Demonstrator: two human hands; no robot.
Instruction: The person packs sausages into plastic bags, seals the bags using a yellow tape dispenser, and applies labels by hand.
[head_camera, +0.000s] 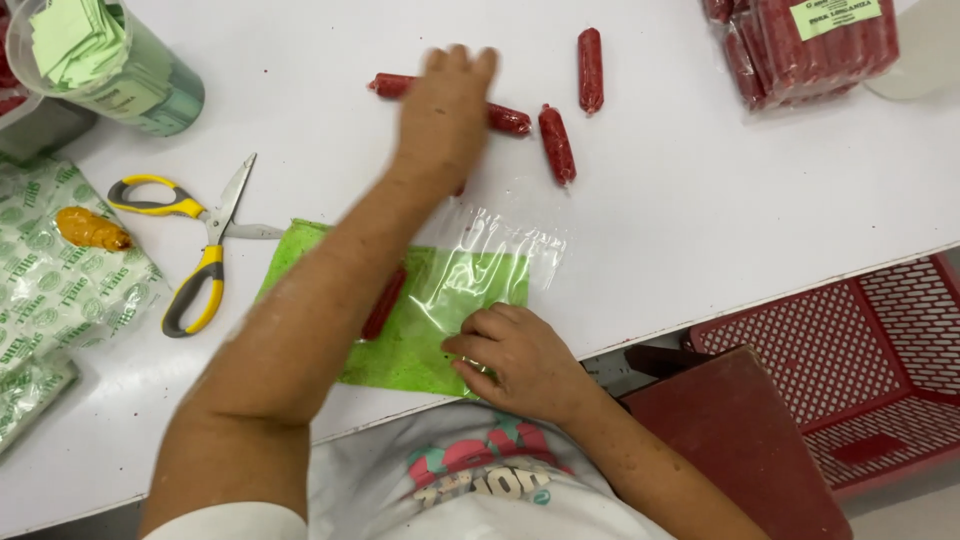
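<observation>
The right hand (520, 360) pinches the near edge of a clear plastic bag (480, 275) lying on a green cloth (300, 250). One red sausage (383, 303) is already inside, just left of this grip. The left hand (445, 115) rests flat on another sausage (505, 118); closure unclear. Two more sausages (557, 145) wait right of it.

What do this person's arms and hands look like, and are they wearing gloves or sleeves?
Both hands are bare: no gloves, rings, watch or bracelets show on the left hand or the right hand. The forearms are uncovered too. A short white sleeve shows at the left upper arm, part of a white T-shirt with a red and teal print.
</observation>
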